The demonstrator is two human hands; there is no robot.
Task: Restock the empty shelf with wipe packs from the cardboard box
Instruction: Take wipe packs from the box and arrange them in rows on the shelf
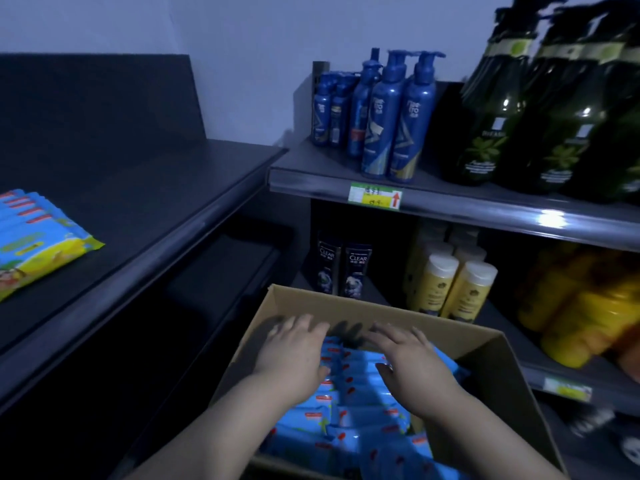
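Note:
An open cardboard box (502, 386) sits low in front of me, filled with several blue wipe packs (360, 403) standing in rows. My left hand (294, 355) and my right hand (412, 362) hover side by side over the packs at the far end of the box, palms down, fingers spread, holding nothing. To the left a dark shelf (166, 188) carries a fanned stack of blue and yellow wipe packs (31, 237) at its left end.
On the right, an upper shelf (450, 202) holds blue pump bottles (384, 116) and dark green bottles (540, 109). Below stand black shampoo bottles (343, 268), pale yellow bottles (450, 289) and orange bottles (581, 317). A price tag (375, 196) marks the shelf edge.

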